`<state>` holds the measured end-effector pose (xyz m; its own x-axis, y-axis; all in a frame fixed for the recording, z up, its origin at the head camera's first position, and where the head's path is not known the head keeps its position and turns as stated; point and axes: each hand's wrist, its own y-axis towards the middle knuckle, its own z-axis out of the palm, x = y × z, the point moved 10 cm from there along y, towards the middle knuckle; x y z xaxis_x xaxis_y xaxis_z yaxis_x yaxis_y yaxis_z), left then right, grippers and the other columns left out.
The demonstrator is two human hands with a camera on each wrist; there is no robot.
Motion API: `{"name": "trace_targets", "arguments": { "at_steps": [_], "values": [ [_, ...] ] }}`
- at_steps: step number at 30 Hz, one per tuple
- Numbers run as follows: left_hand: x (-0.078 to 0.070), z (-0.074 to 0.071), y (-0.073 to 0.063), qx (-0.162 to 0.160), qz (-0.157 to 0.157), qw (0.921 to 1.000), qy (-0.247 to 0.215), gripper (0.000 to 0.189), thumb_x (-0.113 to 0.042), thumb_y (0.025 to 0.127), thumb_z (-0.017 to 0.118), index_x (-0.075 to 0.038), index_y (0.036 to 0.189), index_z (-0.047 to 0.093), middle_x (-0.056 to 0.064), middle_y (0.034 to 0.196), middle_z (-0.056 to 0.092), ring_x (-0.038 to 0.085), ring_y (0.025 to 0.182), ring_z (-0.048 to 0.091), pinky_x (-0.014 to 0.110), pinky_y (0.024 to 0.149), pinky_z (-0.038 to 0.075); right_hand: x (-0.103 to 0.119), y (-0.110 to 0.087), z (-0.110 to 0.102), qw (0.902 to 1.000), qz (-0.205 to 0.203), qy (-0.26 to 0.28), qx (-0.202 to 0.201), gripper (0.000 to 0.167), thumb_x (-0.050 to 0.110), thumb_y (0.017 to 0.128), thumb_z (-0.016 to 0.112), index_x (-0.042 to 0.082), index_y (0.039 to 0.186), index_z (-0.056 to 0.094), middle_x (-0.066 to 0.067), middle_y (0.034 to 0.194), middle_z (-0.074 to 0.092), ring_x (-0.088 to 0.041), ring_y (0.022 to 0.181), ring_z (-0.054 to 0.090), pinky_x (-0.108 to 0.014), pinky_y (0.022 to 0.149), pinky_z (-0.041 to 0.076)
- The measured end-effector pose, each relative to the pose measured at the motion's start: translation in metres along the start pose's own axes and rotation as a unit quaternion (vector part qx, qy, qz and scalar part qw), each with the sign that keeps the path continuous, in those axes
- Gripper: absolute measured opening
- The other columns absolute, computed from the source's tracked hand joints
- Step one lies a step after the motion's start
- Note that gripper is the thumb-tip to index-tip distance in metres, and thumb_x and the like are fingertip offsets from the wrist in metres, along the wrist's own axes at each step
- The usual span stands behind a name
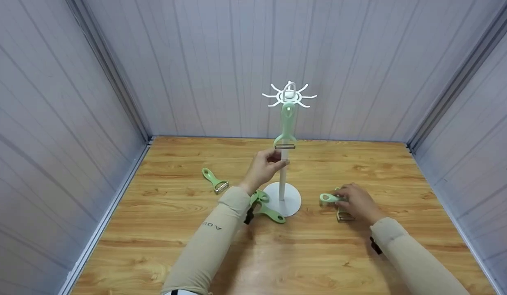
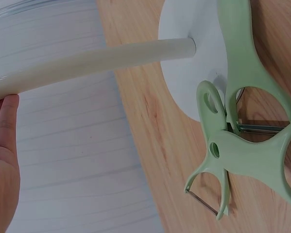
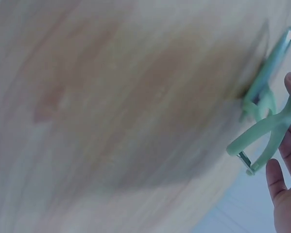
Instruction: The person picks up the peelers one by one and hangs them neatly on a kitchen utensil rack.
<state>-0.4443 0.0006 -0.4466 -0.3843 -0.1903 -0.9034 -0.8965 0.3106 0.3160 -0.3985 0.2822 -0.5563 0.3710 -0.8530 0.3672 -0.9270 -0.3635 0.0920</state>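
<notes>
Stand [image 1: 283, 176] upright in the middle of the tabletop [image 1: 175, 246], and the left hand [image 1: 264, 166] has its pole, thumb across the front, fingers tucked in behind! Just above that grip a green peeler [image 1: 288, 119] hangs below the ring of hooks [image 1: 289, 96], blade end down. Over to the right hand [image 1: 358, 200], and it's thumb against fingers, pinching a held peeler [image 3: 281, 121] by the handle, forked head clear to see from the right wrist! Close by lies a second peeler [image 3: 264, 80], partly covered by that hand from the head view. Down by the round white base [image 1: 294, 200], near left side, a cluster of peelers [image 2: 252, 150] overlaps, handles crossing, and out on the left, well apart, one lone peeler [image 1: 212, 177] on the wood
</notes>
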Motion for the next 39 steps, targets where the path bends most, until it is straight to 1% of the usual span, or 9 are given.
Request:
{"name": "trace_targets", "arguments": {
  "at_steps": [4,7,12,16,19,25,31,35,39],
  "values": [
    [-0.002,0.000,0.000,0.000,0.006,1.0000,-0.004,0.023,-0.010,0.101,0.078,0.005,0.118,0.076,0.018,0.110,0.078,0.011,0.096,0.070,0.026,0.089,0.060,0.004,0.001,-0.011,0.9997,0.000,0.014,-0.018,0.024,0.010,0.100,0.079,0.006,0.123,0.080,-0.012,0.114,0.076,-0.036,0.106,0.067,-0.060,0.093,0.055],
    [-0.002,0.000,0.000,-0.001,0.008,0.9999,-0.007,0.021,-0.009,0.101,0.078,0.004,0.117,0.076,0.017,0.109,0.078,0.010,0.095,0.069,0.025,0.088,0.060,0.007,0.001,-0.020,0.9988,0.008,0.031,-0.037,0.024,0.010,0.100,0.078,0.004,0.123,0.079,-0.013,0.111,0.075,-0.034,0.102,0.067,-0.058,0.088,0.057],
    [-0.001,0.000,0.000,-0.003,0.011,0.9999,-0.002,0.021,-0.008,0.101,0.078,0.005,0.117,0.076,0.019,0.109,0.079,0.013,0.096,0.070,0.027,0.089,0.060,0.011,0.002,-0.031,0.9964,0.021,0.051,-0.065,0.024,0.012,0.101,0.078,0.002,0.123,0.077,-0.014,0.110,0.074,-0.033,0.099,0.070,-0.056,0.085,0.060],
    [-0.002,0.000,0.000,-0.005,0.016,0.9999,0.000,0.020,-0.008,0.101,0.078,0.005,0.115,0.077,0.019,0.108,0.079,0.013,0.096,0.071,0.027,0.089,0.061,0.017,0.005,-0.040,0.9945,0.008,0.049,-0.093,0.023,0.011,0.100,0.080,0.000,0.120,0.078,-0.014,0.104,0.074,-0.031,0.094,0.072,-0.054,0.083,0.061],
    [-0.003,-0.001,-0.001,-0.006,0.021,0.9998,-0.001,0.018,-0.008,0.100,0.079,0.003,0.113,0.077,0.017,0.106,0.079,0.011,0.094,0.070,0.027,0.088,0.060,0.022,0.006,-0.047,0.9921,-0.001,0.049,-0.115,0.022,0.010,0.098,0.081,0.000,0.118,0.078,-0.011,0.100,0.074,-0.028,0.090,0.072,-0.050,0.079,0.062],
    [-0.003,0.000,-0.001,-0.001,0.013,0.9998,-0.013,0.020,-0.008,0.100,0.079,0.005,0.115,0.076,0.016,0.106,0.078,0.010,0.093,0.069,0.026,0.088,0.060,0.026,0.005,-0.060,0.9853,0.000,0.072,-0.155,0.024,0.008,0.095,0.084,0.001,0.118,0.080,-0.008,0.094,0.074,-0.019,0.081,0.067,-0.036,0.071,0.058],
    [-0.001,0.002,0.000,0.002,0.000,0.9999,-0.014,0.022,-0.009,0.100,0.078,0.007,0.116,0.076,0.017,0.108,0.078,0.011,0.094,0.069,0.026,0.088,0.059,0.028,0.002,-0.068,0.9769,0.002,0.099,-0.189,0.025,0.007,0.094,0.085,0.002,0.118,0.079,-0.008,0.093,0.073,-0.013,0.077,0.062,-0.025,0.068,0.052],
    [-0.001,0.001,0.000,-0.002,0.004,0.9999,-0.015,0.022,-0.008,0.100,0.078,0.007,0.115,0.076,0.017,0.107,0.078,0.010,0.093,0.069,0.026,0.087,0.060,0.026,0.000,-0.070,0.9706,0.016,0.130,-0.202,0.024,0.007,0.095,0.085,0.003,0.118,0.079,-0.008,0.093,0.073,-0.011,0.078,0.061,-0.021,0.068,0.050],
    [-0.002,0.001,0.000,-0.005,0.009,0.9997,-0.021,0.017,-0.006,0.099,0.078,0.005,0.113,0.076,0.017,0.105,0.078,0.010,0.092,0.069,0.025,0.086,0.060,0.025,0.000,-0.072,0.9645,0.028,0.164,-0.205,0.023,0.008,0.096,0.084,0.002,0.118,0.079,-0.011,0.095,0.074,-0.010,0.080,0.062,-0.018,0.070,0.051]
  ]
}}
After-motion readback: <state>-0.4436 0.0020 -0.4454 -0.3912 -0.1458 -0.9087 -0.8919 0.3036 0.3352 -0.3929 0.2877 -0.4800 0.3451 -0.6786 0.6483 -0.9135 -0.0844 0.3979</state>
